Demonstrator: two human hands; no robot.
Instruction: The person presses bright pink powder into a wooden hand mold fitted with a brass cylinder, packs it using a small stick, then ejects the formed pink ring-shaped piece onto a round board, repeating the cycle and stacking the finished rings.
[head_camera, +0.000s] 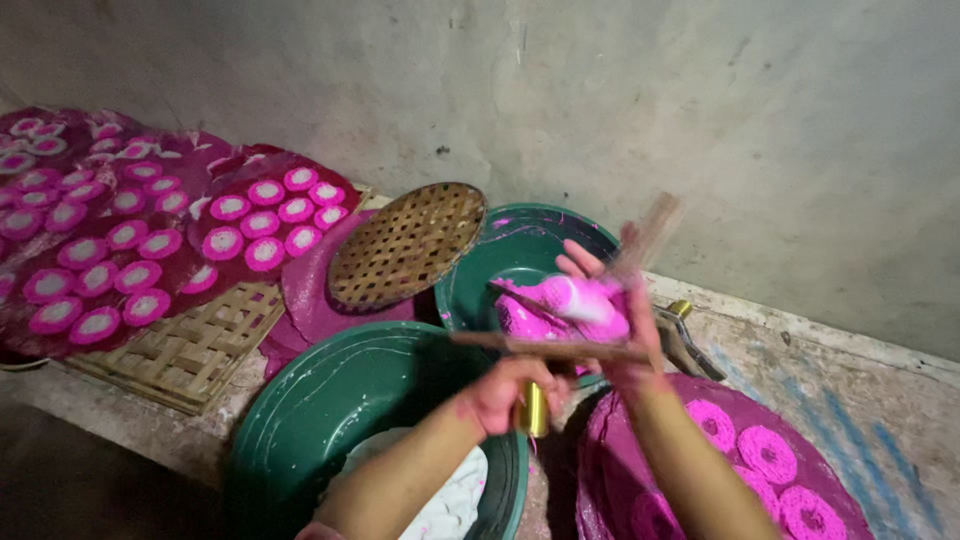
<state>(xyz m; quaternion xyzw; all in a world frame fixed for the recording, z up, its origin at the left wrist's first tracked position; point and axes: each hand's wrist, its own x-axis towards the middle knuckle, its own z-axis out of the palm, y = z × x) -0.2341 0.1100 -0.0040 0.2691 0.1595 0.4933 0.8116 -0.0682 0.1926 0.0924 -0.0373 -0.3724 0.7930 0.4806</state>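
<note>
My left hand (505, 392) grips a brass-coloured cylinder (536, 409) fixed under a wooden bar (540, 348), above the rim of a near green basin (340, 400). My right hand (620, 330), smeared pink, holds a lump of pink dough (575, 298) and a blurred wooden stick (652, 225) over the bar. Behind them sits a far green basin (520, 245) with pink dough inside. Pink noodle rounds (765, 452) lie on a purple mat (610, 450) beneath my right forearm.
A round woven bamboo tray (405, 245) leans on the far basin. At left, many pink-and-white rounds (130, 240) rest on purple mats over a square woven tray (190, 350). White dough (455, 505) lies in the near basin. A grey wall stands behind.
</note>
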